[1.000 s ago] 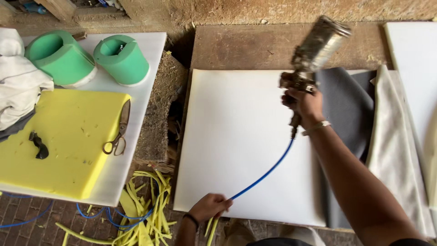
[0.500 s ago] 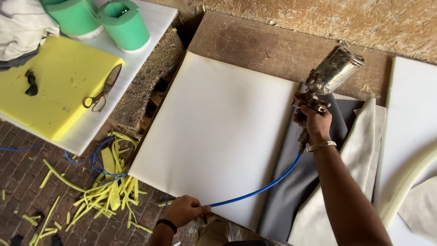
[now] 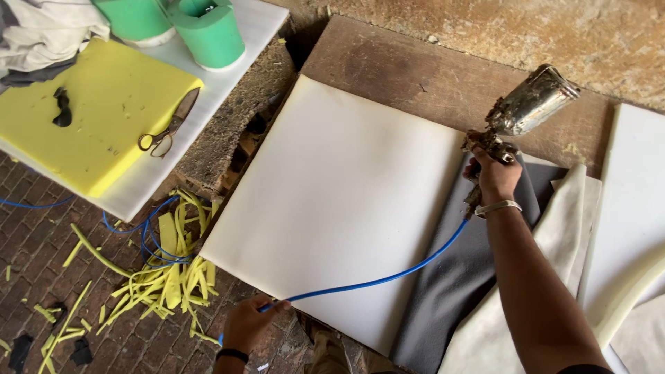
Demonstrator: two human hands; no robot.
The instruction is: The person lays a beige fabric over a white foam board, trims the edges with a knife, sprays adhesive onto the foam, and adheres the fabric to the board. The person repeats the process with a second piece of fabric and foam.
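Observation:
My right hand (image 3: 493, 174) grips a grimy metal spray gun (image 3: 521, 114) with a shiny cup, held above the right edge of a large white foam sheet (image 3: 339, 201). A blue air hose (image 3: 388, 277) runs from the gun down across the sheet's near corner. My left hand (image 3: 248, 323) is closed around that hose at the sheet's front edge. The sheet lies on a brown wooden board (image 3: 415, 76), beside a dark grey fabric (image 3: 457, 277).
A yellow foam slab (image 3: 90, 111) with scissors (image 3: 166, 128) rests on a white panel at the left, with two green foam pieces (image 3: 208, 31) behind. Yellow foam strips (image 3: 159, 277) and blue hose loops litter the brick floor. Pale cloth (image 3: 554, 235) and white foam (image 3: 634, 201) lie at right.
The view has swung left and tilted. My right hand has kept the spray gun over the sheet's right side, and my left hand stays closed on the hose.

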